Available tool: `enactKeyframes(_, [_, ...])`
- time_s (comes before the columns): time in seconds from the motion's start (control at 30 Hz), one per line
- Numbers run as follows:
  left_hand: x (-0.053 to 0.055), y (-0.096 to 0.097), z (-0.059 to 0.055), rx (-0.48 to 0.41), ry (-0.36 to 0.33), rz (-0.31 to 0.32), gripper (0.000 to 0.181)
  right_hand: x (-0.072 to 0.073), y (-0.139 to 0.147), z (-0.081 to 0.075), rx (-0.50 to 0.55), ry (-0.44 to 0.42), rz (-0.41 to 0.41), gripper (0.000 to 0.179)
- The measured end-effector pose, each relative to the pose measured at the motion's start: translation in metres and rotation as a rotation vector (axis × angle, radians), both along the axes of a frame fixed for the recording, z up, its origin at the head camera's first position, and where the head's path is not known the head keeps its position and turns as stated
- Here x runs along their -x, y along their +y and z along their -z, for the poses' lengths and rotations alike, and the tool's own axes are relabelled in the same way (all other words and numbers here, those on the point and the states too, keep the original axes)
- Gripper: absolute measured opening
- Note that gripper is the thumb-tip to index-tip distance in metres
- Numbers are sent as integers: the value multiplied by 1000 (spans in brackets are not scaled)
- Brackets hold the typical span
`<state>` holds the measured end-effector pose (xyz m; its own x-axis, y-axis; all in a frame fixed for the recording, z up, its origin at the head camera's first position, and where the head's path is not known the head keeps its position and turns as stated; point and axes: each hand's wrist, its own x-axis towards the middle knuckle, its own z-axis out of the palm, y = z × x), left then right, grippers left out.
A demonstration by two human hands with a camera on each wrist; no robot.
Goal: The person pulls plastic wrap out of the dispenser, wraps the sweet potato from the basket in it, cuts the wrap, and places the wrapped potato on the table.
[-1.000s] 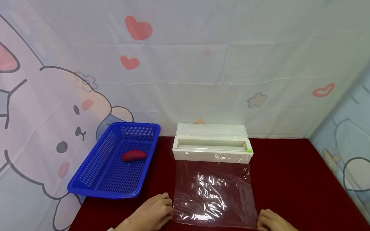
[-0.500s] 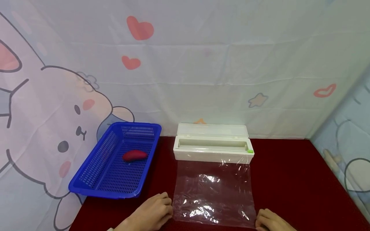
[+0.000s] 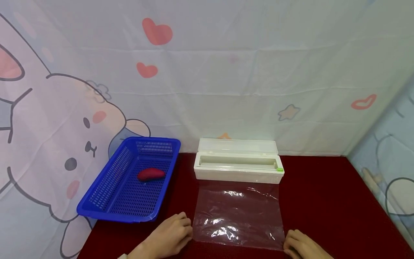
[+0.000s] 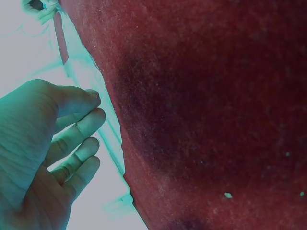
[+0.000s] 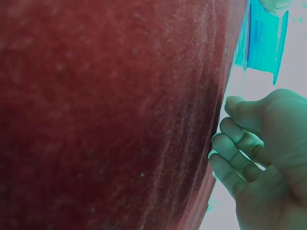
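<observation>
A sheet of clear plastic wrap (image 3: 239, 216) stretches toward me from a white wrap dispenser box (image 3: 239, 176), whose lid stands up at the back. My left hand (image 3: 169, 235) pinches the sheet's near left corner between thumb and bent fingers. At the near right corner, the fingers of my right hand (image 3: 302, 244) grip the film's edge. The left wrist view shows the thumb close against the index finger of the left hand (image 4: 62, 134). Much the same pose shows in the right wrist view, where the right hand (image 5: 264, 143) has its fingertips at the dark red cloth.
Left of the film stands a blue plastic basket (image 3: 81, 210) with a red, curved, elongated item (image 3: 150, 174) inside. A dark red cloth (image 3: 323, 201) covers the table. A patterned curtain (image 3: 226, 72) hangs right behind the box.
Both hands have shifted slightly forward, toward the box, with the near edge of the plastic wrap. Glints on the film have moved and its surface looks smoother. Basket and box stay put.
</observation>
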<state>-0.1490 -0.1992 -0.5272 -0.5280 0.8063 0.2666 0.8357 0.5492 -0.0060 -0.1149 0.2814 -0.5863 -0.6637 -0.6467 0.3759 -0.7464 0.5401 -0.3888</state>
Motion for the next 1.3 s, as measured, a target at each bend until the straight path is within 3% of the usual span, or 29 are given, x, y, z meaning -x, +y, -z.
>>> enactKeyframes(0.17, [0,-2,-2,8,-5,-45,7,3,-3,-6,-56,-62,29,25])
enactKeyframes(0.57, [-3,-10,-15,24,-18,-119,15,4,1,-5,-61,-32,34,24])
enactKeyframes(1.0, [-5,-8,-42,-29,87,-119,14,3,-6,-5,-37,-54,55,25])
enactKeyframes(1.3, [5,-12,-53,-104,129,-111,17,-3,-9,-2,-30,-159,146,27])
